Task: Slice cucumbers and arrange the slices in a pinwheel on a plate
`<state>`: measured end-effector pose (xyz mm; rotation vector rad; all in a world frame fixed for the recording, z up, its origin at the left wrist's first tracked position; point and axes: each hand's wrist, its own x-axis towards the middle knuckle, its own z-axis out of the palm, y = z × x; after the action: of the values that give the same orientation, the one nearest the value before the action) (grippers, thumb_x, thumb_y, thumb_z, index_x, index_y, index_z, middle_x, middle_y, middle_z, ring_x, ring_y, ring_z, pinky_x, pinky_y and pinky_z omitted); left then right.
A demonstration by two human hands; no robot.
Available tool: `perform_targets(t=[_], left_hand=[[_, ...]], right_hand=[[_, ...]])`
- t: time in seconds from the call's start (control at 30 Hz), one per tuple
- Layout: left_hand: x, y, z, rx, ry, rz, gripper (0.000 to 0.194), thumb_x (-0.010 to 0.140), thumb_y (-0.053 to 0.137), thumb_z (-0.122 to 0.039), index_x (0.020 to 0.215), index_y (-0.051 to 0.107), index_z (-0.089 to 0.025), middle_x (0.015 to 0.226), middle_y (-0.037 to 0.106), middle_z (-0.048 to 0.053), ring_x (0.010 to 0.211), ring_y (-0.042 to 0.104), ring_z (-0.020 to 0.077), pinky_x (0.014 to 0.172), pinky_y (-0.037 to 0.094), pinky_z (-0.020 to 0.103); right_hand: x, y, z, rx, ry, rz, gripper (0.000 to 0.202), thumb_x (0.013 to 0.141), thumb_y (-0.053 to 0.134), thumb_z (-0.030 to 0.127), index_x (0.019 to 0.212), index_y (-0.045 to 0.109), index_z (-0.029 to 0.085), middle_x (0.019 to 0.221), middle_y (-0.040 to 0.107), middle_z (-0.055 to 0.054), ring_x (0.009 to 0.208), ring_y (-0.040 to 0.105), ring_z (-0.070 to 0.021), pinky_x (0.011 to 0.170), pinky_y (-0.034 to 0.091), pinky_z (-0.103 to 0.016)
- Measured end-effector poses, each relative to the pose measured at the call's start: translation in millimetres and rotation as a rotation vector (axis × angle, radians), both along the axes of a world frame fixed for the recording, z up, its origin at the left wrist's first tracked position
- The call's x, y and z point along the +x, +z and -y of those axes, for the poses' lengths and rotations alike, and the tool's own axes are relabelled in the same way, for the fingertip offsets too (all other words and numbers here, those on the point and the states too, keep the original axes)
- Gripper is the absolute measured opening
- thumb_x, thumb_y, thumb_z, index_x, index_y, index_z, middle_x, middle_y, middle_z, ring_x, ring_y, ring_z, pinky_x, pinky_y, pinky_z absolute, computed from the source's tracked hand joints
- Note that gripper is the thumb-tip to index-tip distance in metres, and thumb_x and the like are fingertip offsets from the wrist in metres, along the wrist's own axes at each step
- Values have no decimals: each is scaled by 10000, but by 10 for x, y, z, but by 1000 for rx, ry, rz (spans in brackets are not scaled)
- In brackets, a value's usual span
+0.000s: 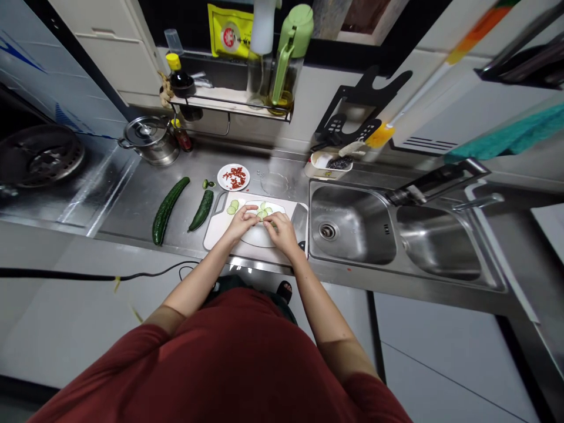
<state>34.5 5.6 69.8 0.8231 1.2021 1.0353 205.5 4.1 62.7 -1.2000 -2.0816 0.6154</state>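
Stainless steel worktop (136, 205) spans the middle of the frame, with a double sink (361, 220) at the right and a lidded pot (159, 153) at the upper left. At the centre lies a pale cutting board (215, 232), bearing a white plate (257, 239) with thin cucumber slices (265, 209); a few loose slices (233, 206) lie on the board, left of the plate. Left hand (244, 222) and right hand (282, 232) meet over the plate, fingers bent, fingertips close together at the slices (forearms bare, sleeves dark red). Whether either hand pinches a slice I cannot tell, since the fingers cover that small spot. Left of the board rest a shorter cucumber (201, 210) and, farther left, a long cucumber (170, 210); a small dish (220, 178) of red pieces (237, 177) sits above the board's upper left corner
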Motion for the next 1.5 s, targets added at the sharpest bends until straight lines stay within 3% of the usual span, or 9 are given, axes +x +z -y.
perform_targets(t=[0.37,0.57,0.83,1.07,1.23,1.5], left_hand=[[-42,45,4,-1,-74,-41,474,629,720,-246,1081,610,-155,705,630,-12,610,495,77,570,337,194],[-48,-125,-3,-7,-128,-24,481,615,730,-243,1067,596,-147,674,616,-31,624,516,77,631,381,199],[-81,-399,-4,-22,-174,-2,495,602,729,-234,1065,589,-129,681,619,-32,639,545,75,704,399,218],[-90,-505,1,-64,-212,-81,472,574,727,-205,1022,602,-126,561,535,-67,529,460,63,565,326,187],[-89,-622,8,-85,-233,-182,460,575,733,-222,1006,607,-127,476,430,-108,430,327,41,475,218,179],[-61,-635,4,-109,-201,-334,356,577,732,-187,920,640,-155,516,485,-81,477,403,68,510,306,194]], right_hand=[[20,-73,16,-97,5,-51,193,918,477,284,904,655,214,860,621,-49,853,548,-203,806,407,-318],[40,-219,21,-194,5,-107,158,873,509,262,846,650,195,770,622,-15,717,540,-152,710,406,-257],[42,-398,27,-348,11,-116,167,840,511,265,827,655,183,742,636,-8,685,546,-142,665,413,-239],[30,-513,49,-485,25,-150,137,807,522,222,809,647,168,748,657,-13,689,577,-134,663,428,-226],[30,-641,47,-492,18,-72,148,797,529,226,778,661,161,696,636,1,626,535,-119,603,391,-208],[-9,-658,63,-454,5,79,157,815,522,195,786,674,167,709,658,-10,646,559,-132,605,372,-214]])
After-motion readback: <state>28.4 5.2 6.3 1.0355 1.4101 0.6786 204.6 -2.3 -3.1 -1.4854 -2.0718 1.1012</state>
